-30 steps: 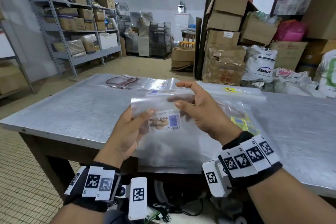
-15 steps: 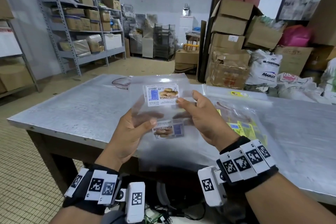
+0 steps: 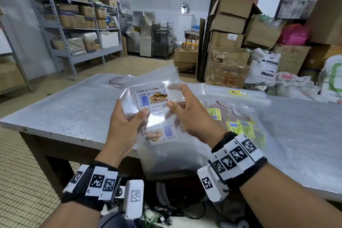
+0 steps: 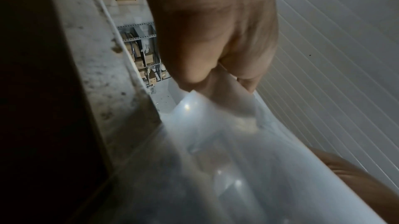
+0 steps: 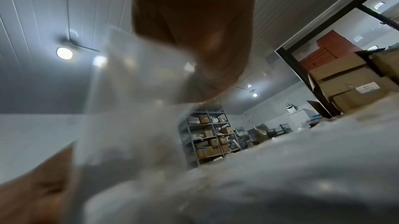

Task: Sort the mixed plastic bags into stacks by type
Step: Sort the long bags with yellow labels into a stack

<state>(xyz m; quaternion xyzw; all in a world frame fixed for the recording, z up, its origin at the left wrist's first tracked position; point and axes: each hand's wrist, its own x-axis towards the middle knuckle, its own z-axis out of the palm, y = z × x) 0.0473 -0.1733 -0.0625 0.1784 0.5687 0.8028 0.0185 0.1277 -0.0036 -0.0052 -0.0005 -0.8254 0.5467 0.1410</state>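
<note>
Both hands, left hand (image 3: 125, 126) and right hand (image 3: 190, 114), are pinching a clear bag (image 3: 153, 98), label upside down, now raised higher above the table's (image 3: 74, 109) near edge.

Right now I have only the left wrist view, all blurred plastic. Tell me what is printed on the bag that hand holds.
Observer: The held bag carries a Biskut Lenga label, upside down in the head view.
Operator: Report the right hand.
Observer: The right hand pinches the same bag, thumb at the label's corner.
Operator: Name what lies beneath.
Observer: A second Biskut Lenga bag lies at the near edge of the table.
</note>
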